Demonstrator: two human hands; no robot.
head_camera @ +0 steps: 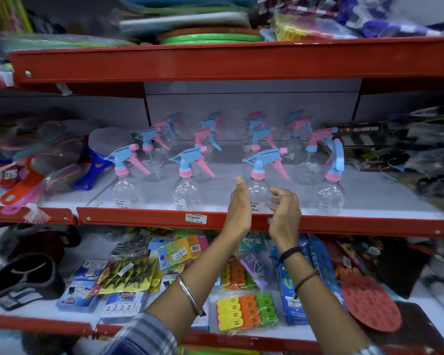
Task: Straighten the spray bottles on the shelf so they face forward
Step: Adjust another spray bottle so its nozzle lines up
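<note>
Red metal shop shelving (164,63) with white shelf boards fills the view; edges of frame motion-blurred, so goods at far left and far right cannot be identified

Middle shelf (369,201): clear plastic spray bottles with pink-and-blue trigger heads, in about four columns running back to the grey rear panel. Front row of four: first bottle (124,180), second bottle (187,183) and third bottle (259,180) show trigger heads in side profile, nozzles to the left; fourth bottle (331,185) at right is turned differently, head seen nearly end-on. Rear bottles blurred, headings unclear

Writing: small white stickers on front bottles, only a price ending ".00" partly legible. White barcode price tag (194,218) on the shelf lip, text too small to read. Lower shelf: blue pack marked "Suvidha" (124,301); beside it, packs of coloured plastic clips (246,312)

Left hand (239,208) and right hand (285,213) raised either side of the third bottle, just in front of it; contact not evident. Fingers (280,194) of both hands spread apart, gripping nothing. Hands hide that bottle's lower body and part of the shelf lip
</note>
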